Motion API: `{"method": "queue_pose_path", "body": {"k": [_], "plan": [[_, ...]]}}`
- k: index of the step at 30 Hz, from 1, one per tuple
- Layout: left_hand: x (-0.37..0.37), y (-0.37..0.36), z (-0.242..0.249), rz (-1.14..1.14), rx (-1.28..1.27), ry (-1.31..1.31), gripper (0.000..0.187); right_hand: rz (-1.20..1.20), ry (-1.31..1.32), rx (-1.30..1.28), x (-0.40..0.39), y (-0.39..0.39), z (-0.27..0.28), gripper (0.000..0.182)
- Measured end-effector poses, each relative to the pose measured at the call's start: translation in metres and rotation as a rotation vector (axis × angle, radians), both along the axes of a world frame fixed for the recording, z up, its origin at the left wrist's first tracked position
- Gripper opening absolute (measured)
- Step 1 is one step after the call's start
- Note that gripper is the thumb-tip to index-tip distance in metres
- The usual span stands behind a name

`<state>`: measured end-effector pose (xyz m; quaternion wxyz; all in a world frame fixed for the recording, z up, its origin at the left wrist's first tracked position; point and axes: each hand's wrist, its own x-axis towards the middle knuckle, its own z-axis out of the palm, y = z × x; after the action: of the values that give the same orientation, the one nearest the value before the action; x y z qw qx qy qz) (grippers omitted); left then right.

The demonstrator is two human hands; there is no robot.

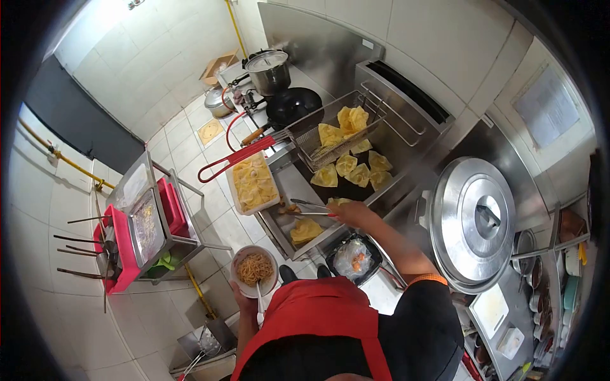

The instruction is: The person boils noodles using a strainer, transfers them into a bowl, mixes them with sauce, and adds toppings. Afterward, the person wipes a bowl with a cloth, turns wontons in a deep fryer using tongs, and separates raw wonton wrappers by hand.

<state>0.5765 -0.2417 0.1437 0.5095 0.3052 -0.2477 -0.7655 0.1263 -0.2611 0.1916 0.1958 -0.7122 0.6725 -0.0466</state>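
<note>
Head view, right hand [349,214] gripping crosswise tongs [310,204], tips leftward, left hand [244,302] holding bowl [271,284]

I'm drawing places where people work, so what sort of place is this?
It looks like a kitchen, probably a restaurant or snack shop one. You can see a deep fryer, a black wok and a large lidded metal pot.
</note>
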Motion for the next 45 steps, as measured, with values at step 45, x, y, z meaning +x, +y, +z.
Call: {"method": "queue_pose_path", "body": {"k": [45], "plan": [[-0.039, -0.054, 0.01, -0.064, -0.158, -0.07, 0.064, 0.068, 0.087, 0.287, 0.019, 0.011, 0.084, 0.035]]}}
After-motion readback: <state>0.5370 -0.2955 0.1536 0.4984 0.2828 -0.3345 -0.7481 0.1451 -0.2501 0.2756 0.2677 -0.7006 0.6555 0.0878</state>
